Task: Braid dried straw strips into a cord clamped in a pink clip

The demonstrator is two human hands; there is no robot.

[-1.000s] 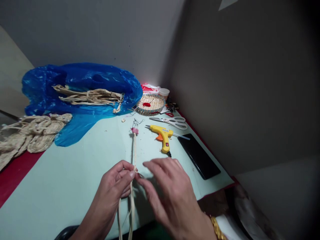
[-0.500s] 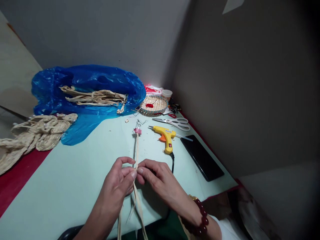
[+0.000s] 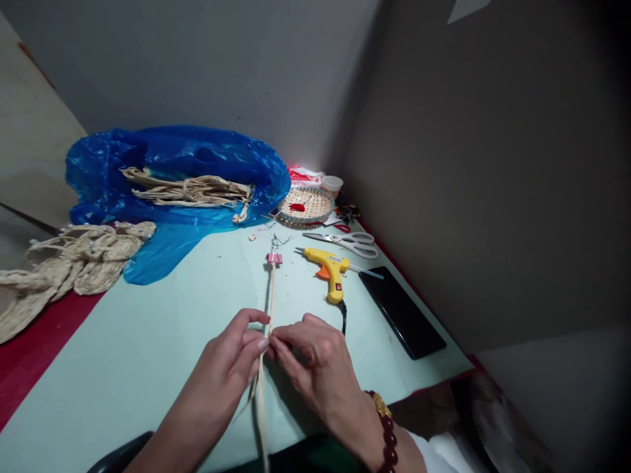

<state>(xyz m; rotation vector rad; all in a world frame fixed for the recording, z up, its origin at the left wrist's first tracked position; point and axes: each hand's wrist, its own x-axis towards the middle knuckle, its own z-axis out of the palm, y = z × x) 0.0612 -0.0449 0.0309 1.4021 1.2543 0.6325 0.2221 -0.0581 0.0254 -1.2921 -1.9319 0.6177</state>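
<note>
A thin braid of pale straw-like fibre (image 3: 273,292) runs from a pink binder clip (image 3: 275,258) on the table toward me. Both hands meet at its near end. My left hand (image 3: 231,358) pinches the strands between thumb and fingers, its index finger beside the braid. From the right, my right hand (image 3: 315,361) has thumb and index fingertip closed on the strands at the same spot. Loose strand ends (image 3: 262,414) hang down below my hands past the table's near edge. A beaded bracelet circles my right wrist.
A yellow glue gun (image 3: 328,266), white-handled scissors (image 3: 357,244) and a black phone-like slab (image 3: 401,312) lie right. Behind are a woven basket (image 3: 315,213) and a blue plastic bag (image 3: 197,148) holding a fibre bundle (image 3: 192,190). Woven straw pieces (image 3: 93,259) lie left.
My right hand has turned, its knuckles higher and its wrist nearer the strands. The loose ends have swung left and now hang straighter. The view has shifted slightly.
</note>
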